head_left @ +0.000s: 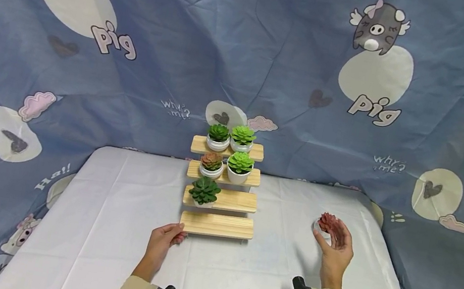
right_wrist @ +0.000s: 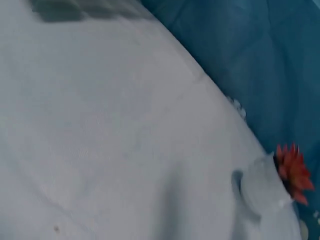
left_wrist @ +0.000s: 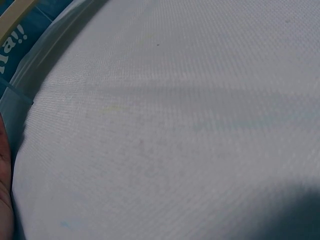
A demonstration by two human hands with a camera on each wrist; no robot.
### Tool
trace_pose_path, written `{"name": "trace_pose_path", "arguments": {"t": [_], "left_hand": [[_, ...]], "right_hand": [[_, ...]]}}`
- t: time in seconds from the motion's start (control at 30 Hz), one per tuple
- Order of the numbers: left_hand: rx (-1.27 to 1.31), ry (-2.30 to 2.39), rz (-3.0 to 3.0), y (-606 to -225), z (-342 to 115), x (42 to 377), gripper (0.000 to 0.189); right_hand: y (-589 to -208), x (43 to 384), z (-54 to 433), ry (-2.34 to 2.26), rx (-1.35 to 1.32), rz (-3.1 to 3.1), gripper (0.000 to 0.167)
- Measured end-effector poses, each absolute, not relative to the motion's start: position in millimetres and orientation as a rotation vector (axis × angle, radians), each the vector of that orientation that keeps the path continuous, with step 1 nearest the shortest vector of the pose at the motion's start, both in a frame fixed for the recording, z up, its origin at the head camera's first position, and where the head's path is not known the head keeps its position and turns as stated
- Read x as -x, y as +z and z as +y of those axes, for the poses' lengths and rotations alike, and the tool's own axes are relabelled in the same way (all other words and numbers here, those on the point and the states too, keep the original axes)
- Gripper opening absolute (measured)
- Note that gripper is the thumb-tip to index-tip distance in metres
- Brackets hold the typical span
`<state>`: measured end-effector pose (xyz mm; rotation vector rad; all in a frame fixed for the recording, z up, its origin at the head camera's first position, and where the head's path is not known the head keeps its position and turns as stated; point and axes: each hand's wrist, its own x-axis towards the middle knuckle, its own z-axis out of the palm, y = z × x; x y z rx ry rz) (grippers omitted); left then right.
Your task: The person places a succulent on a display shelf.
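Note:
My left hand [head_left: 164,239] pinches the front left corner of the lowest board of a tiered wooden plant stand [head_left: 217,226]. Only the edge of that hand shows in the left wrist view. At the right, my right hand [head_left: 337,254] arches over a red succulent in a white pot [head_left: 325,223], thumb at the near left and fingers at the right side. In the right wrist view the red succulent [right_wrist: 294,173] and its pot's side show with no fingers on them. Several green succulents and a brown one [head_left: 211,162] in white pots stand on the upper three boards.
The stand rises in steps toward the back of a table with a white cloth [head_left: 116,227]. Blue patterned fabric [head_left: 247,55] hangs behind and along both sides. The dark green succulent [head_left: 204,191] sits at the left of the third board from the top.

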<state>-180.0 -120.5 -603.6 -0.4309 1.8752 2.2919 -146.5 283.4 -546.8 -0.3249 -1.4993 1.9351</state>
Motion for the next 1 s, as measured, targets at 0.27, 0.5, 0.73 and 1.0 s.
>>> {"name": "trace_pose_path", "arguments": {"t": [0.27,0.5,0.73,1.0], "left_hand": [[0.435,2.298,1.869,-605,-122,182,0.026],[0.437,2.296,1.857,-608,-123,182,0.025],[0.429,2.287,1.849,-595,-123,179,0.022],[0.436,2.295,1.878,-608,-121,180,0.027]], "right_hand": [[-560,149,298,1.841,0.504,-1.551,0.074],[-570,160,307,1.79,0.654,-1.599,0.085],[-582,172,319,1.82,0.755,-1.714,0.096],[-589,179,327,1.904,0.826,-1.85,0.099]]}}
